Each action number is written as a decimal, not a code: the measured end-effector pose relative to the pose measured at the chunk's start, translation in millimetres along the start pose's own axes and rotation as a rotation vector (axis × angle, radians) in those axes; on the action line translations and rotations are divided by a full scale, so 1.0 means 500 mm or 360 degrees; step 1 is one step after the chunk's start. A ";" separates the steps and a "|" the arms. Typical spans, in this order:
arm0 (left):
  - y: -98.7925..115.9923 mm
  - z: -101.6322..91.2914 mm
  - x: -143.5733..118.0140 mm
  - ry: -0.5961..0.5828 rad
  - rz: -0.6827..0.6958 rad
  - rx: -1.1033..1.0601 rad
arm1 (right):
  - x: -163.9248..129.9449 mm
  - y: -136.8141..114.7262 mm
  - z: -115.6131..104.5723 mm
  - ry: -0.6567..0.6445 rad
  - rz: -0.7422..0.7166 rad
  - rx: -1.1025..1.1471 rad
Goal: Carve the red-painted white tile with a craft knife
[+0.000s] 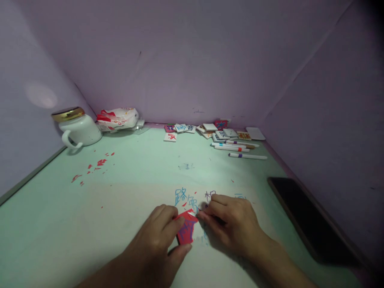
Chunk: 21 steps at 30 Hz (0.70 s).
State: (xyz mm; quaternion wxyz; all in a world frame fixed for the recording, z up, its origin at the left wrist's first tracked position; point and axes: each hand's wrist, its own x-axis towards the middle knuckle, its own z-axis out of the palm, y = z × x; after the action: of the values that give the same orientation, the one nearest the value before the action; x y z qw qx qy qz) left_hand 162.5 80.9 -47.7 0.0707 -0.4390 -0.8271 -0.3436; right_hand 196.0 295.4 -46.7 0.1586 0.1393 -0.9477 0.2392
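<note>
1. The left hand pinches a red tile between thumb and fingers, low on the green table.
2. The right hand presses closed fingertips on the tile's top right corner.
3. Blue written characters lie just beyond.
4. A dark phone lies near the right edge.
5. Marker pens, stacked tiles, a white mug and a packet line the far wall; the middle is open.

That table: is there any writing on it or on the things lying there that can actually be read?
"路" in blue marker on the table, above the left hand.
Other handwritten characters beside it: partly hidden by the right hand, unreadable.
Red tile in the hands: scribbled marks, unreadable.
Far tiles, each with a character: too small.
Bag print: blurred.
</note>
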 end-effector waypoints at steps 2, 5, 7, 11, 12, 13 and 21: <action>-0.002 -0.002 0.000 -0.0024 0.0017 -0.0011 | -0.003 0.000 0.002 0.0005 0.0035 0.0043; -0.004 -0.001 0.002 -0.0019 0.0040 -0.0003 | -0.005 0.003 0.009 0.0073 0.0179 0.0230; -0.003 0.000 0.007 0.0036 0.0074 0.0020 | -0.004 0.010 0.014 0.0239 0.0392 0.0424; 0.001 -0.017 0.025 0.0276 -0.0100 -0.0212 | 0.000 0.028 0.018 0.0684 0.0730 0.0521; 0.001 -0.026 0.031 0.0302 -0.0291 -0.0443 | 0.001 0.030 0.018 0.0744 0.0740 0.0501; 0.000 -0.037 0.037 0.0310 -0.0515 -0.0722 | 0.002 0.030 0.018 0.0787 0.0738 0.0490; -0.017 -0.079 0.066 0.0098 -0.0866 -0.1282 | 0.004 0.020 0.026 0.0793 0.0528 0.0441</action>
State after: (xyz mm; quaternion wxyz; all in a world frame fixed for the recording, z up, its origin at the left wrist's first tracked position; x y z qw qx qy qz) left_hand 128.6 75.0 -8.8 -0.1728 -0.1891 -0.7108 -0.6551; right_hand 187.6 296.9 -60.7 0.3240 -0.0595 -0.8480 0.4152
